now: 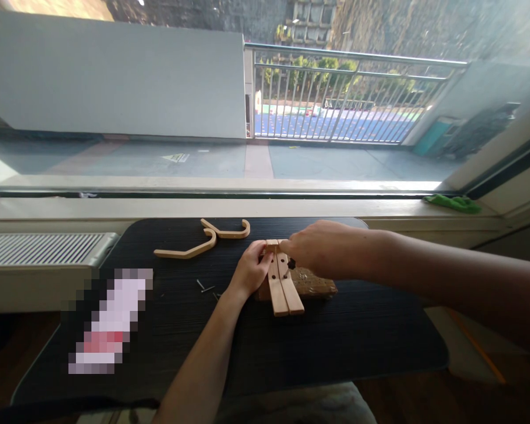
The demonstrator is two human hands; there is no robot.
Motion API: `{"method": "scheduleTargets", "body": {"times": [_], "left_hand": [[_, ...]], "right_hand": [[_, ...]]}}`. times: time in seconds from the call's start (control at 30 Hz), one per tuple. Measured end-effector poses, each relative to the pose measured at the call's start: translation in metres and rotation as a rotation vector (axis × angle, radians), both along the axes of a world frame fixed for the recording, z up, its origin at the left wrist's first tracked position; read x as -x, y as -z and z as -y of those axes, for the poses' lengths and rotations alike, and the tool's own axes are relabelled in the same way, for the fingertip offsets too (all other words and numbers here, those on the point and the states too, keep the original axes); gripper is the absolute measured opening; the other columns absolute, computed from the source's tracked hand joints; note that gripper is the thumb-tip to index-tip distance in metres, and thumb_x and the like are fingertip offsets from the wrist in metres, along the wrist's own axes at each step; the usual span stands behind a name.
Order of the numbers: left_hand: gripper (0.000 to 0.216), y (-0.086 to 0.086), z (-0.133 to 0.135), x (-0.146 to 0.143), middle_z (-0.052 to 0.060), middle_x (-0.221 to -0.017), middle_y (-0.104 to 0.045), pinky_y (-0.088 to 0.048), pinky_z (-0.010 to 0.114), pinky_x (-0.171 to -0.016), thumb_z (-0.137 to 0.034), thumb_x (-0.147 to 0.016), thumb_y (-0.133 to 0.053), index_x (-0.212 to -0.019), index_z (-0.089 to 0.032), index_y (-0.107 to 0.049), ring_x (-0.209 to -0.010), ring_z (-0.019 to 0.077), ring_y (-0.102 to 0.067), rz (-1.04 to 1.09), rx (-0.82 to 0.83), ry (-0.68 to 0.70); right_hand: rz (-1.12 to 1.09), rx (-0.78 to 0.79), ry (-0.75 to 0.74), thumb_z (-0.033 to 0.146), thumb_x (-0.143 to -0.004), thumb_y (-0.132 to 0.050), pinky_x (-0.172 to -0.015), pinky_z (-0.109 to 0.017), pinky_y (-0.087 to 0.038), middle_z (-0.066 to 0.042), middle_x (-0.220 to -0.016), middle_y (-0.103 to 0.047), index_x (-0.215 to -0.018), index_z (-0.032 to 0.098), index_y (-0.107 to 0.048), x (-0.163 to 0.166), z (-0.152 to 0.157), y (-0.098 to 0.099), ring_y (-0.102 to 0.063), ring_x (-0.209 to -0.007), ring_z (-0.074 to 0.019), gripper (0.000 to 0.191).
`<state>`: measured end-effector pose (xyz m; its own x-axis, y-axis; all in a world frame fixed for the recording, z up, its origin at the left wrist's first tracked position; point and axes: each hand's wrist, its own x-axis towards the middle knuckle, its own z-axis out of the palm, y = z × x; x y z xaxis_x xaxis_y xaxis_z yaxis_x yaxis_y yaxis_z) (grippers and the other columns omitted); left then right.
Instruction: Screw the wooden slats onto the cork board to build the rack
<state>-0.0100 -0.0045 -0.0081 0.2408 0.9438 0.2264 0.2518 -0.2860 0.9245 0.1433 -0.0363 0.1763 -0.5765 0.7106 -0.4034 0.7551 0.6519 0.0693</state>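
A person's two bare hands work over a pair of pale wooden slats (286,301) at the far-middle part of a black tabletop (335,353), beside a broad window. The slats lie side by side with a narrow seam between them, marked by dark round holes, their near ends flaring toward the camera. The left hand (251,270) reaches in from below, its grip closed on the left edge of the wood near the far end, thumb laid over the upper face. The right hand (311,246) comes across from the right, fingers curled down at the far end of the slats; whether its grip has hold of anything cannot be told. A small dark fitting (291,264), too small to identify, shows just beneath that hand, over the right slat. Under the slats sits a brown block (320,284) dotted with small marks, jutting out to the right.

To the left of the hands, a few loose metal screws (206,288) lie near the left wrist. Farther back, two bent wooden pieces, one nearer (185,254) and one farther (232,234), rest close together, each with a hooked end. A green cloth (453,204) lies on the windowsill (247,208).
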Motion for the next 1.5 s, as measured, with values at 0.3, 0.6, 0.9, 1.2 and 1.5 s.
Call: {"method": "scheduleTargets", "body": {"times": [0.3, 0.6, 0.9, 1.2, 1.5], "left_hand": [[0.012, 0.0, 0.002, 0.001, 0.007, -0.1, -0.069, -0.05, 0.034, -0.091, -0.024, -0.088, -0.057, -0.091, -0.019, -0.067, -0.097, 0.0224, -0.064, 0.004, 0.008, -0.017], [0.013, 0.004, 0.0, 0.001, 0.008, -0.103, -0.069, -0.049, 0.034, -0.094, -0.024, -0.088, -0.057, -0.094, -0.019, -0.067, -0.101, 0.0229, -0.064, 0.011, -0.01, -0.015], [0.014, 0.0, 0.001, 0.001, 0.009, -0.108, -0.068, -0.048, 0.035, -0.098, -0.02, -0.086, -0.056, -0.095, -0.018, -0.067, -0.106, 0.0236, -0.063, 0.002, -0.007, -0.02], [0.011, 0.001, 0.0, 0.001, 0.007, -0.1, -0.067, -0.048, 0.033, -0.092, -0.02, -0.087, -0.055, -0.091, -0.017, -0.065, -0.099, 0.022, -0.063, -0.007, -0.009, -0.003], [0.01, -0.004, 0.001, 0.0, 0.007, -0.097, -0.066, -0.048, 0.033, -0.091, -0.021, -0.088, -0.054, -0.089, -0.018, -0.063, -0.096, 0.0217, -0.062, -0.039, -0.01, -0.007]], "right_hand": [[-0.052, 0.071, -0.062, 0.018, -0.089, -0.055, -0.055, -0.033, -0.038, -0.01, -0.096, -0.074, -0.119, 0.016, -0.06, 0.007, -0.001, -0.003, -0.067, -0.075, -0.0244, 0.03], [-0.126, 0.103, -0.031, 0.013, -0.088, -0.054, -0.056, -0.032, -0.037, -0.008, -0.08, -0.072, -0.114, 0.019, -0.062, 0.003, -0.004, 0.003, -0.065, -0.066, -0.0221, 0.028], [-0.126, 0.082, -0.059, 0.013, -0.09, -0.049, -0.053, -0.031, -0.034, -0.008, -0.083, -0.072, -0.113, 0.018, -0.06, 0.008, -0.002, 0.001, -0.064, -0.066, -0.0206, 0.027], [-0.211, 0.085, 0.043, 0.012, -0.09, -0.053, -0.052, -0.034, -0.033, -0.004, -0.071, -0.068, -0.103, 0.027, -0.063, 0.007, -0.003, 0.003, -0.057, -0.055, -0.018, 0.023], [-0.198, 0.092, 0.081, 0.021, -0.096, -0.048, -0.056, -0.035, -0.036, -0.007, -0.08, -0.071, -0.096, 0.026, -0.066, 0.007, -0.004, 0.002, -0.061, -0.063, -0.0205, 0.018]]}}
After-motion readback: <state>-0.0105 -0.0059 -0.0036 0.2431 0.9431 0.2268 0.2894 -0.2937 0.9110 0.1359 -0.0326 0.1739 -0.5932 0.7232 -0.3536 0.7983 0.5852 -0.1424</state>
